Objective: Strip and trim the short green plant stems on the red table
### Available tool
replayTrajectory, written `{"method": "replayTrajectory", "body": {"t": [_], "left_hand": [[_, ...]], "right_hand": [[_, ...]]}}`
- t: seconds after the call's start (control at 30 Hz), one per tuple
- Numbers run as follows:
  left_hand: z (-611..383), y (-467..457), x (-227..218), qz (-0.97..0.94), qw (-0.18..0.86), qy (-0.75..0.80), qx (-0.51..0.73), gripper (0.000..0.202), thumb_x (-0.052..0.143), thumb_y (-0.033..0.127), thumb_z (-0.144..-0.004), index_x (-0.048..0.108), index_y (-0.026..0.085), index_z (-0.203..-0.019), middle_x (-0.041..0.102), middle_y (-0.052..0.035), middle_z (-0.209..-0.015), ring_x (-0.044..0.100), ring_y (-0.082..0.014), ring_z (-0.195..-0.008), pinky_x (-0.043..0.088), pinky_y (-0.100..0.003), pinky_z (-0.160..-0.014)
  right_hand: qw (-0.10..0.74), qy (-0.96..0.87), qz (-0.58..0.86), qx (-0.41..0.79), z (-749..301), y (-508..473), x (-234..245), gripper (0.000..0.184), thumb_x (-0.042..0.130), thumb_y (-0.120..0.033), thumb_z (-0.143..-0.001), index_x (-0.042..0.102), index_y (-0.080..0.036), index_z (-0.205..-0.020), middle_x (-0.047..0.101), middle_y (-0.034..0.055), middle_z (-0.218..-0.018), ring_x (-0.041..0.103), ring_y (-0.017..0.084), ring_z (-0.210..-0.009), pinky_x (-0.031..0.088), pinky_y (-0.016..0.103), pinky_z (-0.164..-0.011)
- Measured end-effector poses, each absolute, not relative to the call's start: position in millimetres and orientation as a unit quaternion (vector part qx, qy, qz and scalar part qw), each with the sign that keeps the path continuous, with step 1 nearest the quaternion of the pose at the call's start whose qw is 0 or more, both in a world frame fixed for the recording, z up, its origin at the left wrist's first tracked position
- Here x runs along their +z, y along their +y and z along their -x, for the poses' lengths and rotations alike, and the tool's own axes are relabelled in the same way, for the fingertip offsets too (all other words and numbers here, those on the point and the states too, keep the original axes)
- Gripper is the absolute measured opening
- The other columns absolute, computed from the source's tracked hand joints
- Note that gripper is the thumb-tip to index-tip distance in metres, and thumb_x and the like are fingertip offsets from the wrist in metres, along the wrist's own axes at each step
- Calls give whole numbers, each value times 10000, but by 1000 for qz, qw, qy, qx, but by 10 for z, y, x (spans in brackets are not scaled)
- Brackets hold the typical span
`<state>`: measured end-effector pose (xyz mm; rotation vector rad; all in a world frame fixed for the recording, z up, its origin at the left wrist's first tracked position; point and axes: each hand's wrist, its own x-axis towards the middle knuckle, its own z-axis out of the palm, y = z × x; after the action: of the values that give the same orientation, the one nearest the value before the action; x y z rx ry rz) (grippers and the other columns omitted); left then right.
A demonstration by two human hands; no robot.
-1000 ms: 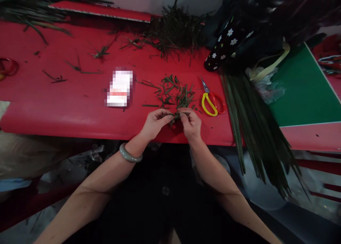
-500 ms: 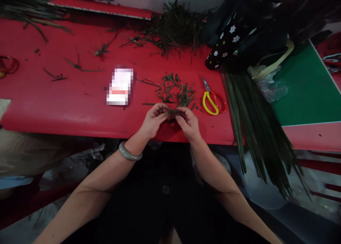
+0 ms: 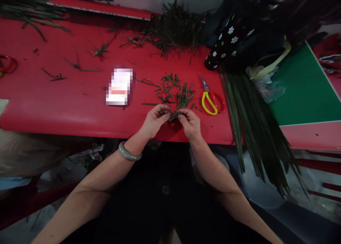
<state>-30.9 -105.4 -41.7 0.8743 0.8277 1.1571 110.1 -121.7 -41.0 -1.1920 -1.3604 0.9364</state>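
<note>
Near the front edge of the red-covered table point(image 3: 87, 114), both my hands pinch a small piece of dark green leaf strips point(image 3: 174, 115) between them. My left hand point(image 3: 157, 119), with a pale green bangle point(image 3: 129, 153) on its wrist, is closed on the left end. From the other side my right hand point(image 3: 190, 122) grips it with thumb and fingers. Just beyond my fingertips lies a heap of short leaf cuttings point(image 3: 183, 96). Scissors point(image 3: 210, 103) with one yellow and one red handle rest to the right of my right hand.
A phone point(image 3: 119, 86), blurred out, lies to the left. Woven leaf pieces point(image 3: 99, 51) are scattered behind it. A large leaf pile point(image 3: 178, 23) stands at the back. Long green leaves point(image 3: 258, 130) hang over the right front edge, beside a green board point(image 3: 301, 91).
My thumbs have shifted along the leaf piece, and more of it now shows between them. Both hands stay at nearly the same spot.
</note>
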Motion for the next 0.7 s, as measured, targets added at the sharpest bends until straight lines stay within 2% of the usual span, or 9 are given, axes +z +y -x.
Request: {"method": "replayTrajectory", "body": {"t": [0.2, 0.4, 0.53, 0.7], "left_hand": [[292, -1064, -401, -419, 642, 383, 515, 163, 636, 196, -656, 552, 167, -793, 562, 28, -683, 534, -62, -637, 465, -212, -640], [273, -1098, -398, -511, 575, 379, 514, 246, 678, 201, -619, 588, 180, -847, 593, -17, -840, 566, -121, -813, 469, -294, -777], [273, -1108, -375, -550, 497, 414, 528, 106, 640, 195, -666, 632, 180, -770, 577, -31, -834, 551, -127, -839, 452, -300, -798], [281, -1108, -339, -549, 471, 424, 545, 38, 627, 185, -676, 633, 180, -713, 587, -29, -817, 558, -127, -836, 452, -303, -793]], "right_hand": [[558, -532, 493, 402, -1114, -1177, -488, 155, 524, -344, -763, 555, -220, -852, 618, -17, -687, 590, 110, -631, 510, 269, -631], [541, -543, 511, 389, -1117, -1168, -487, 170, 535, -354, -751, 540, -216, -849, 615, -8, -737, 589, 114, -669, 508, 266, -641], [524, -568, 500, 390, -1103, -1185, -440, 142, 552, -321, -732, 554, -213, -825, 611, -9, -744, 587, 116, -696, 507, 261, -650], [505, -577, 501, 403, -1085, -1209, -427, 162, 546, -321, -737, 553, -219, -864, 615, -13, -754, 582, 109, -666, 508, 257, -620]]}}
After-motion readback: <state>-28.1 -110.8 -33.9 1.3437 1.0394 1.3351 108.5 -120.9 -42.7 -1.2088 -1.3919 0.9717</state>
